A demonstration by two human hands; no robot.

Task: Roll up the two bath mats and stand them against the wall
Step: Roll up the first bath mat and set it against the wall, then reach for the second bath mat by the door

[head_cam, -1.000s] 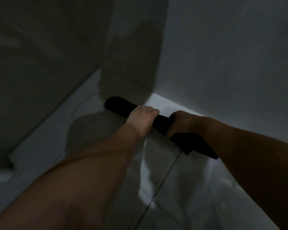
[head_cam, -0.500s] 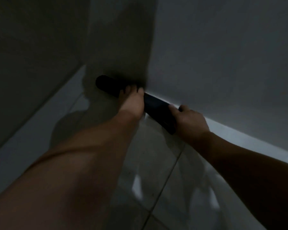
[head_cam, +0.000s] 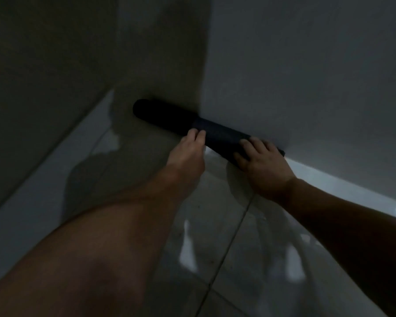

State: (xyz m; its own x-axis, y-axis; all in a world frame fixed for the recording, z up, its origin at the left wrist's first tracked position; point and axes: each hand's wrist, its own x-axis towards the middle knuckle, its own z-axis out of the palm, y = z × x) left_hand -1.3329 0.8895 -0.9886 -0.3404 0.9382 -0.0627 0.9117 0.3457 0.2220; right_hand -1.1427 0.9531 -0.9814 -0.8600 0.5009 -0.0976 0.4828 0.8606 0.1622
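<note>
Two hands meet one dark rolled bath mat [head_cam: 217, 133] in a dim tiled corner, as the head camera looks down. The roll lies on its side on the floor [head_cam: 226, 236], its long flank against the foot of the pale wall [head_cam: 306, 65] just beyond our fingers; it is lying flat, not upright.

Our left hand [head_cam: 189, 152] reaches it about midway along. The fingers [head_cam: 198, 137] are straight and held together, their tips touching the near side of the roll and wrapped round nothing. Our right hand [head_cam: 263, 161] lies over the end nearest us, fingers spread across the top of the roll and the thumb down on its near side. In this light we cannot tell whether that hand clasps the roll or only presses on it.

Between the two hands a short stretch of mat shows bare. Past the left fingertips the roll runs on, away from us, to a rounded far end in deep shadow at the foot of the wall. Out to the left of our left arm stands a darker wall [head_cam: 44, 65].

Beyond the right wrist a light skirting strip [head_cam: 341, 186] follows the foot of the pale wall, and a small bright spot glints near it. Beneath both forearms the glossy floor tiles carry pale reflections, and a grout line runs up toward the right hand.
</note>
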